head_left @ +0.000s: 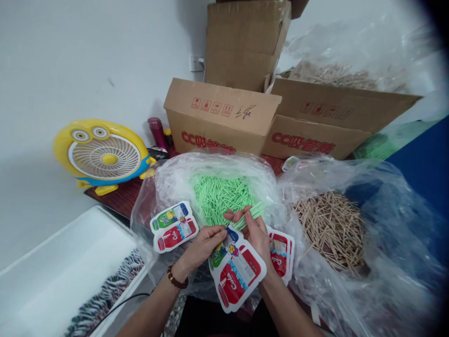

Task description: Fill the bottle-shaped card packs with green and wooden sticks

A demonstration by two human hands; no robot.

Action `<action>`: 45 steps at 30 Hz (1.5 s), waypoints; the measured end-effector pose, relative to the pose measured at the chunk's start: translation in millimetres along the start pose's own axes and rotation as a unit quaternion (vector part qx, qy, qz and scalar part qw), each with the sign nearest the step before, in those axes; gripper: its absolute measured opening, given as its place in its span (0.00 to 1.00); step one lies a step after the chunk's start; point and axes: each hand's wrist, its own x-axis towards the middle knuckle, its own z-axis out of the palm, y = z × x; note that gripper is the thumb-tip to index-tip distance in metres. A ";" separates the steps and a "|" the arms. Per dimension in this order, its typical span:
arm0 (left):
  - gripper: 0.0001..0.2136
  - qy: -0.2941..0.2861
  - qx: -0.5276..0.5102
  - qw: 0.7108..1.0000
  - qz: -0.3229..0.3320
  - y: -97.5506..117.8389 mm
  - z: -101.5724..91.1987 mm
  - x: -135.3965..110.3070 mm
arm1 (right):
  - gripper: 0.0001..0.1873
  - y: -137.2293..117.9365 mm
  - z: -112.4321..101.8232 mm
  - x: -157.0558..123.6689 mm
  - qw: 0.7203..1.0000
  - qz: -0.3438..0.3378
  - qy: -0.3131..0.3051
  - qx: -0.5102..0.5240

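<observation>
My left hand (205, 243) pinches the top edge of a bottle-shaped printed pouch (236, 271), red and green with a cola label, holding it up over my lap. My right hand (254, 229) is closed on a small bunch of green straws (250, 214) at the pouch's mouth. Just behind my hands, a clear plastic bag (175, 178) holds a heap of green straws (219, 194). A second bag (386, 224) to the right holds brown straws (331, 229). Another pouch (173, 227) lies left of my hands and one more (282, 255) lies under my right wrist.
A yellow cartoon desk fan (105, 157) stands at the left on the dark red table. Cardboard boxes (224, 117) printed in red stand behind the bags, with a dark red bottle (157, 132) beside them. A white bin (63, 267) sits at lower left.
</observation>
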 end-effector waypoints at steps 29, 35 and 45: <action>0.15 0.013 -0.017 0.997 0.076 29.7 -0.9 42.3 | 0.22 -45.3 -15.0 37.3 0.954 -0.040 -0.179 -0.238; 0.15 0.025 0.002 0.996 0.088 30.6 0.1 43.6 | 0.18 -62.5 -19.3 38.6 0.884 -0.061 -0.267 -0.380; 0.14 0.082 -0.038 0.989 0.119 35.1 1.2 47.1 | 0.21 -70.4 -39.2 39.3 0.859 -0.042 -0.242 -0.448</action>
